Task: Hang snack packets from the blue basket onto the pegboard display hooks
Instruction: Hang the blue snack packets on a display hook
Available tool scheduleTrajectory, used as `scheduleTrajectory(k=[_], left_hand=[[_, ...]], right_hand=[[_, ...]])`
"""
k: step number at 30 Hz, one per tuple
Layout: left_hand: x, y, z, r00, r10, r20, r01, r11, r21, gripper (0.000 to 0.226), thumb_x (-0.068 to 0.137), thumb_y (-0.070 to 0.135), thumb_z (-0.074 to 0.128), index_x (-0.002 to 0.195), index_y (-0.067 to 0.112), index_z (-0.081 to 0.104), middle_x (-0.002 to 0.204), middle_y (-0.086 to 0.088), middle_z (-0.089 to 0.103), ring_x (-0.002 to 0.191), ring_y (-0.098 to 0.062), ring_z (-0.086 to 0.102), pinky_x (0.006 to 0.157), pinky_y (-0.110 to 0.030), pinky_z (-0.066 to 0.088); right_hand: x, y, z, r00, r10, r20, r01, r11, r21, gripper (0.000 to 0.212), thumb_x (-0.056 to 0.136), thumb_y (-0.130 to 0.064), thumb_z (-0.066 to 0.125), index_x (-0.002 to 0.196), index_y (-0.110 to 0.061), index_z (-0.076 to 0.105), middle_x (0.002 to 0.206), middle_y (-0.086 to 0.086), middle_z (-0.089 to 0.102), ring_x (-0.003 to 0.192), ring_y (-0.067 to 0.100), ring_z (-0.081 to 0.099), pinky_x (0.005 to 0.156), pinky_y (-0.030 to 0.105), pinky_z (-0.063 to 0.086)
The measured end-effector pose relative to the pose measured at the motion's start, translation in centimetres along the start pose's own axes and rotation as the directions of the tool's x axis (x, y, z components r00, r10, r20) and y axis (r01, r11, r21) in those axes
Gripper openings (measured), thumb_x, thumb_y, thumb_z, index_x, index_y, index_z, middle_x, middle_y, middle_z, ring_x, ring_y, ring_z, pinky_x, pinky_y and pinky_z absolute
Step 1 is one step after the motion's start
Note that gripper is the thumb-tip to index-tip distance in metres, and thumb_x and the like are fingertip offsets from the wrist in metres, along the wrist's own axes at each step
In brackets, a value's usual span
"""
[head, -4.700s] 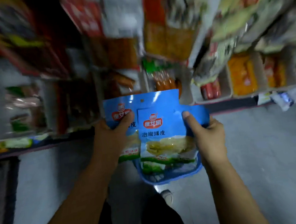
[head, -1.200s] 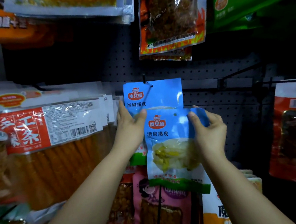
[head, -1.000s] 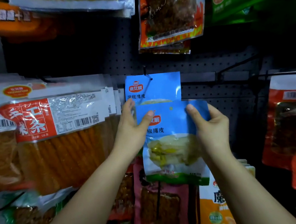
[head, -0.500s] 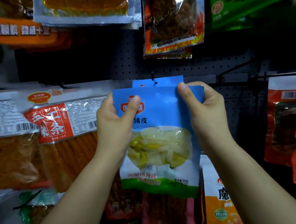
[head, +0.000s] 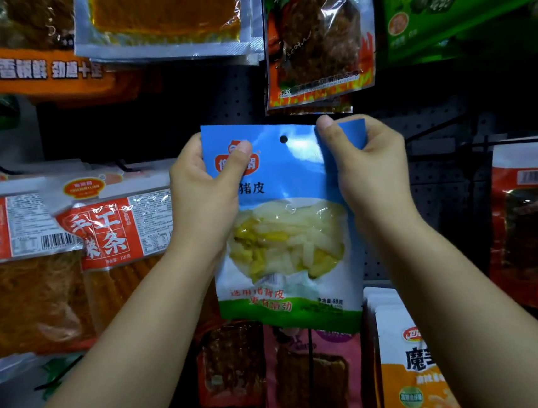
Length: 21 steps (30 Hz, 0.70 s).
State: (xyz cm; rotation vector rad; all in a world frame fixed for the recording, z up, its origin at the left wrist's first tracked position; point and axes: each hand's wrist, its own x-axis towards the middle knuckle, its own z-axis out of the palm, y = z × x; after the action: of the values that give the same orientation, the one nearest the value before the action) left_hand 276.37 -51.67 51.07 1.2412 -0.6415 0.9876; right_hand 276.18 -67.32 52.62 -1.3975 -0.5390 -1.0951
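packet (head: 283,228) held upright before the pegboard (head: 437,187), both hands at its top corners. left hand (head: 201,200) pinches the upper left corner, thumb across the red logo, other fingers curled behind; right hand (head: 369,167) pinches the upper right corner, thumb on the front, folding that corner slightly forward. hang hole (head: 283,139) lies open to view between the two thumbs, near the top edge. no hook tip is visible at the hole; whether one lies directly behind the packet cannot be told. neighbouring goods: orange strip packs (head: 113,238) to the left, a red pack (head: 317,34) hanging just above, a pink pack (head: 314,377) below, red packs (head: 531,211) at far right. step in hand, as judged: threading the hole onto a hook. to do it well, keep the top edge taut and level between the thumbs, so the hole stays round; bring the hole to the hook tip, then push straight back along the wire. relax the folded right corner first, since a buckled header may skew the hole. release only once the packet hangs free of the red pack above
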Motion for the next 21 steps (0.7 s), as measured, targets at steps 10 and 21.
scheduleTrajectory(k=[10, 21], left_hand=[[-0.2, -3.0, 0.6, 0.994, -0.105, -0.017, 0.106, 0.984, 0.140, 0.008, 0.088, 0.022, 0.065, 0.094, 0.025, 0.061, 0.090, 0.006, 0.071, 0.082, -0.010, 0.069, 0.075, -0.037, 0.059], [-3.6, -6.7, -0.1, 0.987, 0.028, 0.160, -0.106, 0.858, 0.502, 0.101, 0.080, 0.019, 0.072, 0.146, 0.035, -0.003, 0.149, 0.001, 0.018, 0.140, -0.018, 0.025, 0.115, -0.043, 0.029]], right_hand=[[-1.2, 3.4, -0.4, 0.990, 0.131, 0.048, -0.130, 0.991, -0.021, 0.010, 0.091, -0.034, 0.063, 0.083, -0.027, 0.063, 0.082, -0.010, 0.070, 0.073, 0.000, 0.068, 0.061, 0.019, 0.053], [-4.4, 7.7, -2.1, 0.976, -0.019, 0.218, 0.062, 0.979, -0.193, 0.066, 0.095, -0.022, 0.055, 0.138, -0.057, 0.019, 0.141, -0.019, 0.039, 0.131, 0.007, 0.042, 0.106, 0.031, 0.042]])
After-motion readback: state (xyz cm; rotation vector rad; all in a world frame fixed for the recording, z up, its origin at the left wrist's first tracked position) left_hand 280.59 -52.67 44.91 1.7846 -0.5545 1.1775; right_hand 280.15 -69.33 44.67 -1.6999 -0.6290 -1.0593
